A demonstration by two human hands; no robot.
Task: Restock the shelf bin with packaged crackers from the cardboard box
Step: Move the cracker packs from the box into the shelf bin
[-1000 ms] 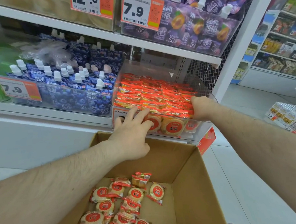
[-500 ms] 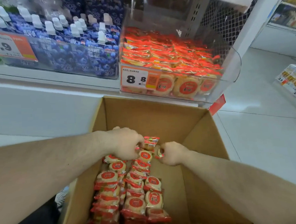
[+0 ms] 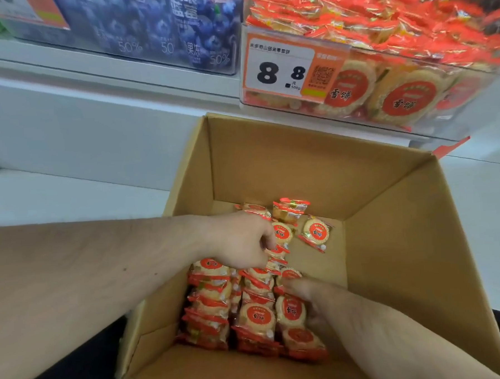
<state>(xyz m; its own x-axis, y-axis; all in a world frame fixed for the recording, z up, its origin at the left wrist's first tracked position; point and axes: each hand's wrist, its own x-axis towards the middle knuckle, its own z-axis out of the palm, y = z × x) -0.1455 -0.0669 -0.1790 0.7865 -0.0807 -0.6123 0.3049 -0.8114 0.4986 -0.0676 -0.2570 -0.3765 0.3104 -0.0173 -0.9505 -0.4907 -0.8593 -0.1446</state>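
An open cardboard box (image 3: pixel 390 240) stands below the shelf. Rows of red-and-yellow cracker packs (image 3: pixel 257 319) fill its left half, and one loose pack (image 3: pixel 316 232) lies near the far wall. My left hand (image 3: pixel 241 242) reaches into the box with fingers curled around packs at the far end of the rows. My right hand (image 3: pixel 302 299) lies low against the right side of the rows, fingers tucked in around the packs. Above, the clear shelf bin (image 3: pixel 430 122) is heaped with the same crackers and carries an 8.8 price tag (image 3: pixel 280 71).
A clear bin of blue blueberry jelly pouches (image 3: pixel 153 29) sits left of the cracker bin on the white shelf (image 3: pixel 91 67). White floor tiles (image 3: pixel 69 193) lie beside the box. Bare cardboard shows in the box's right half.
Both hands left the shelf bin, dropped into the box, and now close around packs. The right hand slid nearer along the rows. The view tilted further down and closer.
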